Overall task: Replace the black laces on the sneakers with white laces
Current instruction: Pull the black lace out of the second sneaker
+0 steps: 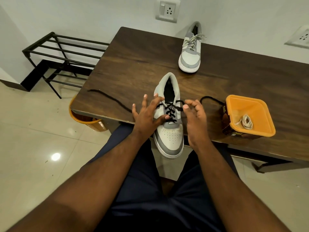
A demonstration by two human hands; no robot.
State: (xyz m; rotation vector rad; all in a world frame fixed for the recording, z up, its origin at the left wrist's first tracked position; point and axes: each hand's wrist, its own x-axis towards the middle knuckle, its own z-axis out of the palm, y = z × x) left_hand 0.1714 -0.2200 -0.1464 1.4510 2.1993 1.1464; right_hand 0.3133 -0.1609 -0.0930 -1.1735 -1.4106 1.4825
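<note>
A grey and white sneaker (169,136) lies at the table's front edge, its toe hanging over toward me. It is threaded with a black lace (170,110), whose loose ends trail left and right over the table. My left hand (147,114) rests on the sneaker's left side, fingers spread, thumb on the lace rows. My right hand (194,114) pinches the black lace at the upper right eyelets. A second sneaker (190,52), with white laces, stands at the back. A coiled white lace (245,123) lies in an orange tub (260,113).
The dark wooden table (133,64) stands against a white wall with a socket (167,10). A black metal shoe rack (58,59) is on the floor to the left. An orange bin (88,119) sits under the table's left corner.
</note>
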